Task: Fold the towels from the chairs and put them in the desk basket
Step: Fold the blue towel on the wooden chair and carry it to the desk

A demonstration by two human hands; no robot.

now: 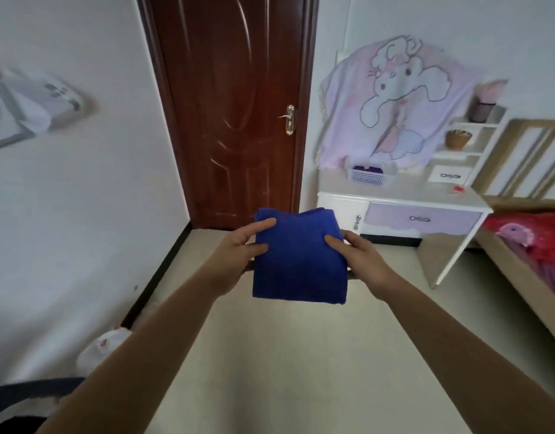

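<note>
While left hand [238,245] and right hand [360,255] fingers grasp folded blue towel [298,261], no writing legible.

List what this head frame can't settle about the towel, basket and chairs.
- Blue towel: fold count hidden; only the top layer shows, with the left hand and right hand covering its side edges.
- Basket: small and far; dark purple contents show, count unreadable.
- Chair: cut off by the bottom-left edge; seat unseen.
- Wall items, upper left: motion blurred, unidentifiable.
</note>
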